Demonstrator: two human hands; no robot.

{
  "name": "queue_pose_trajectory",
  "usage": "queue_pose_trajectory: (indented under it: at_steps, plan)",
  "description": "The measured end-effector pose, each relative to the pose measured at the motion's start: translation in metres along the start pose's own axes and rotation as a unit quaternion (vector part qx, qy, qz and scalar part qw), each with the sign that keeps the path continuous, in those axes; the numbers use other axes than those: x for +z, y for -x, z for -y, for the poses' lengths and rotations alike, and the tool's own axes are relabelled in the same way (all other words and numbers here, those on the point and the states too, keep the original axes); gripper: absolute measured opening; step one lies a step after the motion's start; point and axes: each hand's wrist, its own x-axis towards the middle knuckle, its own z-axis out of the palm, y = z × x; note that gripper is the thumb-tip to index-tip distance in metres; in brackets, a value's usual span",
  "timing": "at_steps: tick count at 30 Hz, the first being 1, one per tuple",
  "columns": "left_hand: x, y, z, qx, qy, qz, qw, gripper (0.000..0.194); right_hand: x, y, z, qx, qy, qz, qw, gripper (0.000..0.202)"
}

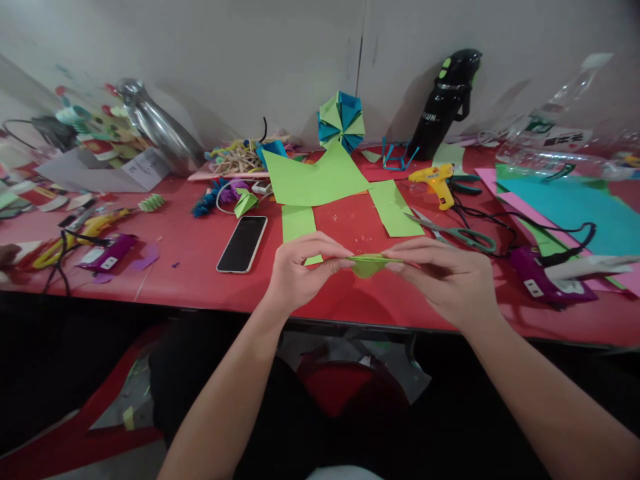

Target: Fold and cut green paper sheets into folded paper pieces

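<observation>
A small folded piece of green paper [369,267] is held just above the front of the red table. My left hand [306,268] pinches its left end between thumb and fingers. On the right end, my right hand [445,273] has a similar pinch, its fingers along the top edge. Behind the hands lie a large green sheet [315,177] with a notched top edge, a green strip [299,225] and another green strip [396,209]. Grey-handled scissors [463,235] lie just beyond my right hand.
A phone [243,245] lies left of my hands. A yellow glue gun [437,181], a black bottle [445,107] and a purple power box [547,277] are on the right. A blue and green paper ball [342,120] stands behind. At far left, a person's hand [7,253] shows.
</observation>
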Motion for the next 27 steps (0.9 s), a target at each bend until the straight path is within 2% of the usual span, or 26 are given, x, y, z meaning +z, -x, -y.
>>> queue_pose_trajectory:
  at_steps: [9,16,27]
  plan:
    - [-0.0017,-0.0005,0.0005,-0.015,0.010,-0.005,1.000,0.005,0.0001,0.0020,-0.0019,-0.017,0.012,0.006,1.000,0.022]
    - [-0.0020,-0.0009,0.0005,-0.028,0.031,-0.004,0.999,0.009,-0.0003,0.0007,-0.0038,-0.012,-0.005,0.011,1.000,0.018]
    - [-0.0056,-0.0027,-0.0017,-0.017,0.002,0.005,1.000,0.004,-0.0024,-0.0003,-0.0016,-0.021,0.014,0.017,1.000,0.017]
